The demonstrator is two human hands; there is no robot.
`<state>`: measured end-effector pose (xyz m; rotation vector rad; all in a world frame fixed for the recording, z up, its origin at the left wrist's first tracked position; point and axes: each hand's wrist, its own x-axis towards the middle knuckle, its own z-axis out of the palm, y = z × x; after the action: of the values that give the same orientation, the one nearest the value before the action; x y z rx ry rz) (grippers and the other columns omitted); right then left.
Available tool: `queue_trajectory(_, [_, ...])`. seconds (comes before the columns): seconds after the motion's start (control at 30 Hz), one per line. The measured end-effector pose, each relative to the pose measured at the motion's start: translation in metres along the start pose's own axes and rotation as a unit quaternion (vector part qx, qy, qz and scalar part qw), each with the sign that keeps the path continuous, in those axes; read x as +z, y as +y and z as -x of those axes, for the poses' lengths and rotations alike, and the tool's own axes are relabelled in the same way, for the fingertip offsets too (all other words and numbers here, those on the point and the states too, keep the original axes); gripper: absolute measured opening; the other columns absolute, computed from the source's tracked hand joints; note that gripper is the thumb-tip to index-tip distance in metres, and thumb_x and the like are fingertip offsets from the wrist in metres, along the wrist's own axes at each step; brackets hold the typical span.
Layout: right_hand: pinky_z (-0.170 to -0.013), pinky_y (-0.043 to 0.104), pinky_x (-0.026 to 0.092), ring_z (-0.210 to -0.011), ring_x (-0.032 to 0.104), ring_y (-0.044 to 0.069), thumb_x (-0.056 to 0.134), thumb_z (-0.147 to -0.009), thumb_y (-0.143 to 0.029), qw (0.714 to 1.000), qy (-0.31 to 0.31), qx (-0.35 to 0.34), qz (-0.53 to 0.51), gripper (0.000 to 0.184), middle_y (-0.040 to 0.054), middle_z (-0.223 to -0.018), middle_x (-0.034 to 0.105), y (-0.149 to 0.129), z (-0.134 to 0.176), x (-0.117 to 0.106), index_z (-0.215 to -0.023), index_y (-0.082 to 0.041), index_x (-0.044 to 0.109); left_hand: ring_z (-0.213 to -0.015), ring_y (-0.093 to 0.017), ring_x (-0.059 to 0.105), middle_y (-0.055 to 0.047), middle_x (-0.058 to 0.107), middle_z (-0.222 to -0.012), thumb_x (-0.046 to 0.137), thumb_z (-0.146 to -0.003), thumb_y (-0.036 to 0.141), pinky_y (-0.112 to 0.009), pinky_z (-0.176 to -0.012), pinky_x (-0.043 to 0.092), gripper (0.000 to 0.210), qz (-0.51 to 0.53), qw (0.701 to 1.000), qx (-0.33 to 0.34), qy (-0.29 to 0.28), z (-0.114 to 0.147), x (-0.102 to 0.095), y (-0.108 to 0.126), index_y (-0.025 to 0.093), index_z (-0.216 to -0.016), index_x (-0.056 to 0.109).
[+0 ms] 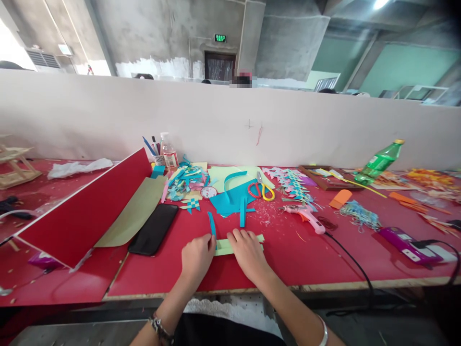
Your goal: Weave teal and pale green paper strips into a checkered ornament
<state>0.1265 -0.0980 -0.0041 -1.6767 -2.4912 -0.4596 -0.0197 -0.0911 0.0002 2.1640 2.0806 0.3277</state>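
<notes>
Between thumb and fingers, my left hand (197, 255) pinches the lower end of a narrow blue paper strip (211, 222). Beside it, pale green paper strips (224, 247) lie side by side on the red tabletop. My right hand (249, 251) holds them down with bent fingers, hiding their middle. Just beyond my fingers, crossed blue strips (243, 214) reach down from a blue paper sheet (225, 199). Scissors (262, 188) with red and yellow handles rest on the sheet. A small woven blue-and-green paper piece (192, 205) sits to the left.
On the left are a black phone (154, 229) and a standing red board (90, 206). Cut paper strips (187, 180) are heaped behind. To the right lie a pink glue gun (306, 216) with a black cord, a purple power strip (408, 245) and a tilted green bottle (380, 163).
</notes>
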Motion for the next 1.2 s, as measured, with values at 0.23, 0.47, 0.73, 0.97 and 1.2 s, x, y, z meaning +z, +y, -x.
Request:
queue_trajectory(0.23, [-0.071,0.032,0.037,-0.084,0.05,0.019,0.035,-0.081,-0.005,0.999,-0.016,-0.035,-0.021,0.032,0.0057,-0.092,0.054,0.01,0.005,-0.005,-0.106,-0.02,0.049,-0.066,-0.02,0.06,-0.008,0.063,-0.067,0.032,-0.084,0.025,-0.026,-0.055,0.034,0.032,-0.047,0.995,0.08,0.029,0.005,0.004,-0.002,0.017,-0.068,0.058])
queue_trajectory(0.47, [-0.079,0.031,0.036,-0.091,0.051,0.017,0.03,-0.073,0.006,0.993,-0.072,-0.019,-0.086,0.052,0.0065,-0.098,0.055,0.035,0.011,-0.009,-0.114,-0.021,0.047,-0.07,-0.021,0.059,-0.007,0.061,-0.07,0.035,-0.083,0.026,-0.027,-0.055,0.038,0.024,-0.059,0.994,0.082,0.042,0.005,0.008,-0.003,0.016,-0.074,0.055])
queue_trajectory(0.73, [-0.096,0.053,0.021,-0.12,0.033,0.028,0.049,-0.072,-0.016,0.988,-0.116,0.043,-0.096,0.061,0.0125,-0.129,0.04,0.05,0.042,-0.033,-0.13,-0.021,0.031,-0.071,-0.022,0.059,-0.006,0.059,-0.076,0.033,-0.083,0.023,-0.028,-0.056,0.039,0.021,-0.077,0.993,0.086,0.035,0.005,0.007,0.001,0.016,-0.081,0.053])
queue_trajectory(0.97, [-0.101,0.043,0.024,-0.129,0.017,0.021,0.034,-0.084,-0.045,0.971,-0.084,-0.059,-0.214,0.056,0.0019,-0.141,0.019,-0.007,0.049,-0.028,-0.134,-0.028,0.018,-0.073,-0.021,0.059,-0.007,0.059,-0.078,0.032,-0.085,0.022,-0.028,-0.057,0.04,0.021,-0.071,0.993,0.087,0.018,0.007,0.005,0.002,0.016,-0.084,0.052])
queue_trajectory(1.2, [-0.101,0.047,0.021,-0.128,0.02,0.022,0.034,-0.083,-0.048,0.974,-0.085,-0.055,-0.203,0.058,0.0044,-0.14,0.022,-0.014,0.05,-0.011,-0.134,-0.025,0.02,-0.082,-0.019,0.057,-0.007,0.059,-0.086,0.036,-0.086,0.028,-0.027,-0.066,0.043,0.02,-0.009,0.99,0.134,0.036,0.008,-0.002,-0.007,0.017,-0.093,0.051])
